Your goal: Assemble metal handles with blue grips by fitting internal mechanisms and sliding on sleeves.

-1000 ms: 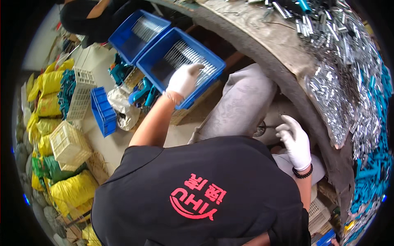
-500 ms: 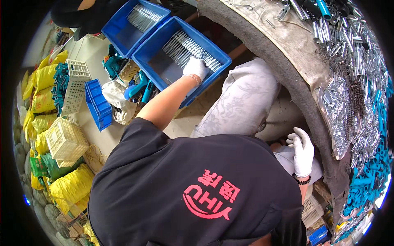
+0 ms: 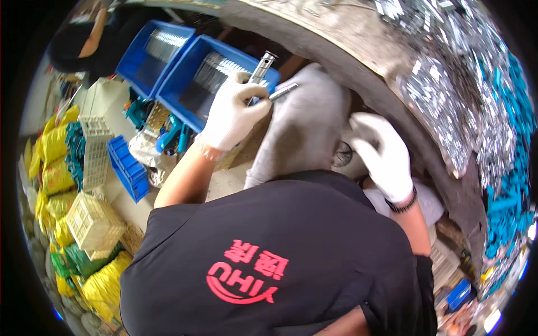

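A: Head view. What's the left hand (image 3: pixel 232 115) got?

B: White glove, fingers (image 3: pixel 246 84) curled tight around a short metal tube (image 3: pixel 262 66). Tube stands nearly upright out of the top of the fist, open end up. A second metal rod (image 3: pixel 283 91) sticks out sideways to the right, just under the thumb side. Both sit above the near edge of the blue crate (image 3: pixel 193 103) holding rows of similar metal parts.

A: Handling?

B: Judging by look: rigid, polished, light for its bulk if hollow. Smooth surface, so likely slippery against a glove. Not fragile. Best hold is around the mid-shaft, wrapped, as it is here; the lower part is buried in the fist, only the top part shows past the fingers.

A: Right hand (image 3: pixel 384 154)?

B: Also gloved, black band at the wrist. Fingers bent loosely together, down by the grey trouser leg (image 3: pixel 305 131) under the rim of the round table (image 3: pixel 358 61). Can't tell if it holds anything; the palm is turned away.

A: Around it?

B: Heap of silver parts (image 3: pixel 448 101) on the table, teal pieces (image 3: pixel 513 168) at the far right. Second blue crate (image 3: pixel 154 56) beyond the first, another person (image 3: pixel 89 42) beside it. Yellow sacks (image 3: pixel 53 148) and white baskets (image 3: pixel 92 224) on the floor, left.
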### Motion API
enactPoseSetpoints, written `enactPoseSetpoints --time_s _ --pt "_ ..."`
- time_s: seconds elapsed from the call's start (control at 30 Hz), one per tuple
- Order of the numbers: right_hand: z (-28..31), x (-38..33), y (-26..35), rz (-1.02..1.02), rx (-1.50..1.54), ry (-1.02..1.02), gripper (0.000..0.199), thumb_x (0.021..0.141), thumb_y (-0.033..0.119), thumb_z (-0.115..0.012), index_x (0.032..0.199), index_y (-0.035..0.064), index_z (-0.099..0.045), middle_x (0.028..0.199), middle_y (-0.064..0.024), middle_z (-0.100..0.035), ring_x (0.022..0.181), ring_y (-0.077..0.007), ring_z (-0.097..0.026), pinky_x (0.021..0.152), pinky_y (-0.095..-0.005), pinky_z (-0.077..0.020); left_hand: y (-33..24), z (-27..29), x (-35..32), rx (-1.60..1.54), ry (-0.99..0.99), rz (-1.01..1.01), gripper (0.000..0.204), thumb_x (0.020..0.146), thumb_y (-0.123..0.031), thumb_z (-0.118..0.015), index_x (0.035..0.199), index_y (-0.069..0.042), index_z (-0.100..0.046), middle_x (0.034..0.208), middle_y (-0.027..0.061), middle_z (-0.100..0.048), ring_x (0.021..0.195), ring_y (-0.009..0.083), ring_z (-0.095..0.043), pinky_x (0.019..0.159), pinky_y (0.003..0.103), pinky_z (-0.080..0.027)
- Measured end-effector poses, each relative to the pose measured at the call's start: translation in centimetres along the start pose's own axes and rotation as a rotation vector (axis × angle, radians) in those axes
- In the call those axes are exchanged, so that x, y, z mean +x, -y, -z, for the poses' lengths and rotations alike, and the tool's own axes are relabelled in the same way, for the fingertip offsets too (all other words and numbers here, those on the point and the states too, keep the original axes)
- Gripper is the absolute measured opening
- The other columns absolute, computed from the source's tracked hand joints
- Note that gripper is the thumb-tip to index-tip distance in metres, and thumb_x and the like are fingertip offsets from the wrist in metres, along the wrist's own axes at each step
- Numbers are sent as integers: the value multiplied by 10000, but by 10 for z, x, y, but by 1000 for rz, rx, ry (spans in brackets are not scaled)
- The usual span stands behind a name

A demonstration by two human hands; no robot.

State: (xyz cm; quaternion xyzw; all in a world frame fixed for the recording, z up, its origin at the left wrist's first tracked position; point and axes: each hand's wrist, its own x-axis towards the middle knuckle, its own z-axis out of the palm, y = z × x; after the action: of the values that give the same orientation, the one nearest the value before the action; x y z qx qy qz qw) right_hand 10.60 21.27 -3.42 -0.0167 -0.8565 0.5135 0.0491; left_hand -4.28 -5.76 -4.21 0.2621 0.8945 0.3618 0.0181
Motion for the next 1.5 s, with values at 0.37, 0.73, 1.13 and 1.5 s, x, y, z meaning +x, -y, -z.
enactPoseSetpoints --time_s 0.37,0.73,1.13,1.5 --pt "24 -35 9 128 6 -201 219 840 162 -757 1011 33 -714 954 -151 -702 863 -309 -685 778 -355 -548 -122 -40 3 -3 174 -578 175 734 -91 -744 906 -73 -722 1037 163 -620 944 328 -633 791 377 -532" --pt "113 -120 -17 -190 21 -638 119 821 51 -767 882 8 -674 825 2 -644 756 -61 -577 690 -221 -475 -155 -63 3 -677 806 72 289 871 -37 -680 1126 -1 -549 1055 52 -608 995 110 -591 912 269 -487" --pt "81 -101 -19 -231 177 -415 135 817 61 -775 865 9 -660 787 -8 -653 714 -48 -597 664 -229 -502 -151 -78 1 -561 858 131 315 787 19 -661 1083 -2 -554 1084 56 -580 1011 110 -566 929 257 -468" --pt "76 -97 -21 -164 101 -380 133 819 52 -761 864 1 -647 772 -25 -661 707 -60 -621 650 -239 -512 -137 -85 -7 -652 868 95 290 825 8 -667 1073 -35 -522 1111 51 -559 972 88 -531 903 252 -464"
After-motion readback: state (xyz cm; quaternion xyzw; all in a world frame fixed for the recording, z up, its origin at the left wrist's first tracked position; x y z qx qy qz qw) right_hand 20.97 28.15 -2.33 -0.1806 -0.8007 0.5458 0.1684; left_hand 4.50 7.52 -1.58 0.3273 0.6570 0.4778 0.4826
